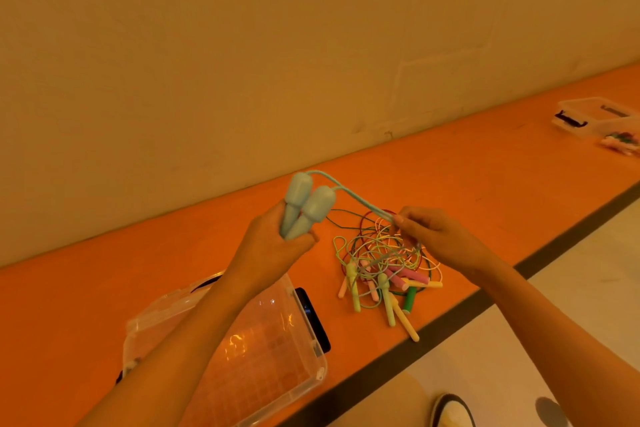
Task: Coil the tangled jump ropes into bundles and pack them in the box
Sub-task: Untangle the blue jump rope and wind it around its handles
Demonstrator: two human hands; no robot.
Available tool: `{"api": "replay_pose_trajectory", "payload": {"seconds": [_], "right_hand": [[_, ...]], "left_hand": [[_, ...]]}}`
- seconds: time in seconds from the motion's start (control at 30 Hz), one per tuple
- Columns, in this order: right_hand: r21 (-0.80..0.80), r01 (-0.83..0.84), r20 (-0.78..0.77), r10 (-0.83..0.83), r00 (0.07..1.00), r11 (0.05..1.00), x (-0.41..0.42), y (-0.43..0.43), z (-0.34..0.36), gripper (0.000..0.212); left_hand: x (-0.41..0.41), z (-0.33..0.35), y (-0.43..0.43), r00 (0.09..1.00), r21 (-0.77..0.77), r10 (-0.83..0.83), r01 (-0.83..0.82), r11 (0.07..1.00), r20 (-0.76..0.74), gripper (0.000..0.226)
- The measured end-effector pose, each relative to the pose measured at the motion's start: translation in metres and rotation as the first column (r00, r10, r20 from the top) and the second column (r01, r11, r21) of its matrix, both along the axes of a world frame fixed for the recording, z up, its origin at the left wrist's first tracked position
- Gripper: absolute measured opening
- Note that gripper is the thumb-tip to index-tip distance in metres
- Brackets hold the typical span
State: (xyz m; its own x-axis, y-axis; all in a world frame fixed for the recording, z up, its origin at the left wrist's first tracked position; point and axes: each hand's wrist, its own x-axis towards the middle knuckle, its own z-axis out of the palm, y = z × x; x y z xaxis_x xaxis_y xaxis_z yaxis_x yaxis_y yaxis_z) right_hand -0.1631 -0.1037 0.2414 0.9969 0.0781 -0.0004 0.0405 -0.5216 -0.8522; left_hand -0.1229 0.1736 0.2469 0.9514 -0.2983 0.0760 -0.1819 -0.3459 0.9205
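Note:
My left hand (273, 243) grips the two light-blue handles (306, 206) of one jump rope, held upright side by side above the orange counter (104, 288). Its blue cord (353, 196) arcs from the handle tops over to my right hand (433, 232), which pinches both strands. Below my right hand lies a tangled pile of ropes (384, 263) with green, red and yellow cords and pink, yellow and green handles. A clear plastic box (263, 367) sits open near the counter's front edge, under my left forearm.
A dark phone-like object (313, 317) lies beside the box's right wall. Another clear box with black clips (588, 118) and colourful items stands at the far right. A wall runs behind the counter. A shoe (452, 411) shows on the floor below.

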Motion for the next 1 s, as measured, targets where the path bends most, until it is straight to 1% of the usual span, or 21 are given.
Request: {"api": "replay_pose_trajectory", "payload": {"seconds": [0.07, 0.2, 0.23, 0.3, 0.4, 0.47, 0.53, 0.6, 0.73, 0.83, 0.9, 0.97, 1.0], "right_hand": [[-0.061, -0.055, 0.003, 0.055, 0.998, 0.997, 0.000, 0.004, -0.007, 0.023], [-0.179, -0.163, 0.002, 0.166, 0.986, 0.970, 0.002, 0.022, -0.018, 0.022], [-0.210, -0.213, -0.005, 0.217, 0.976, 0.954, 0.001, 0.030, -0.020, 0.022], [-0.254, -0.318, -0.007, 0.327, 0.945, 0.913, -0.002, 0.045, -0.024, 0.022], [-0.282, -0.392, -0.030, 0.400, 0.916, 0.876, -0.003, 0.057, -0.025, 0.021], [-0.287, -0.398, -0.023, 0.409, 0.912, 0.871, -0.004, 0.059, -0.022, 0.023], [-0.292, -0.400, -0.017, 0.414, 0.910, 0.869, -0.004, 0.056, -0.022, 0.021], [-0.311, -0.395, -0.029, 0.407, 0.913, 0.865, -0.003, 0.052, -0.021, 0.017], [-0.386, -0.381, -0.029, 0.401, 0.916, 0.840, -0.005, 0.041, -0.011, 0.016], [-0.375, -0.348, -0.021, 0.368, 0.930, 0.859, -0.007, 0.027, 0.001, 0.019], [-0.379, -0.329, 0.018, 0.363, 0.932, 0.865, -0.010, 0.020, 0.009, 0.017], [-0.379, -0.310, 0.054, 0.355, 0.933, 0.872, -0.011, 0.016, 0.016, 0.014], [-0.385, -0.299, 0.073, 0.351, 0.933, 0.873, -0.011, 0.013, 0.018, 0.016]], "left_hand": [[0.001, 0.002, -0.001, 0.996, -0.150, 0.014, -0.027, 0.988, -0.084, 0.019], [-0.001, -0.002, -0.008, 0.979, -0.334, -0.044, -0.026, 0.942, -0.201, 0.027], [-0.003, -0.002, -0.010, 0.972, -0.377, -0.063, -0.027, 0.926, -0.226, 0.026], [-0.006, -0.002, -0.016, 0.952, -0.444, -0.111, -0.028, 0.895, -0.284, 0.014], [-0.006, -0.003, -0.019, 0.934, -0.471, -0.170, 0.003, 0.882, -0.313, 0.011], [-0.001, -0.008, -0.017, 0.948, -0.427, -0.146, 0.012, 0.904, -0.282, 0.009], [0.002, -0.012, -0.014, 0.955, -0.366, -0.121, 0.015, 0.930, -0.270, 0.017], [0.004, -0.015, -0.013, 0.961, -0.309, -0.076, -0.010, 0.951, -0.265, 0.020], [0.009, -0.018, -0.010, 0.985, -0.129, 0.022, -0.044, 0.991, -0.169, 0.021], [0.014, -0.020, -0.003, 0.996, 0.072, 0.082, -0.079, 0.994, -0.039, 0.027], [0.015, -0.023, 0.000, 0.998, 0.152, 0.056, -0.053, 0.987, -0.013, 0.030], [0.013, -0.024, -0.001, 1.000, 0.205, -0.014, 0.017, 0.979, -0.017, 0.034], [0.010, -0.023, -0.002, 0.999, 0.225, -0.043, 0.046, 0.973, -0.019, 0.036]]}}
